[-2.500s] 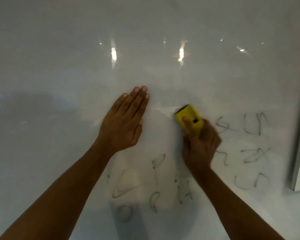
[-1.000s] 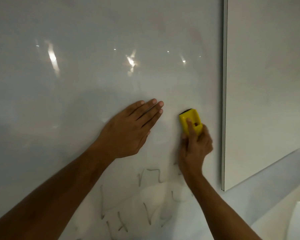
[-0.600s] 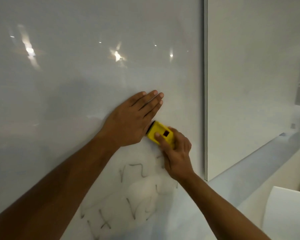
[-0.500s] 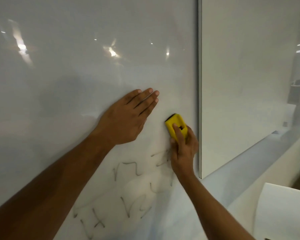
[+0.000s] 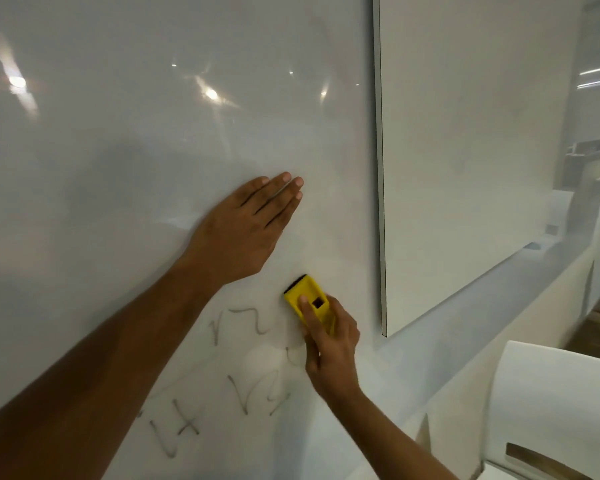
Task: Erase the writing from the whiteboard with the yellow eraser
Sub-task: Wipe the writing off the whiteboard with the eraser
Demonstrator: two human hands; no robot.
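Left hand (image 5: 243, 230) lies flat with fingers together and extended, palm against the glossy white wall-mounted whiteboard (image 5: 153, 133), holding nothing, above the remaining grey marker scrawls (image 5: 246, 320), which sit low on the board. Right hand (image 5: 329, 344) is clamped on the small yellow plastic block eraser (image 5: 307, 299), index finger laid along its back, pad face pressed to the board, long axis tilted up and to the left. Judged: the nearest strokes lie just left of and below the eraser, so the right hand, the nearer one, should sweep down-left; a white moulded chair (image 5: 551, 403) stands far right.
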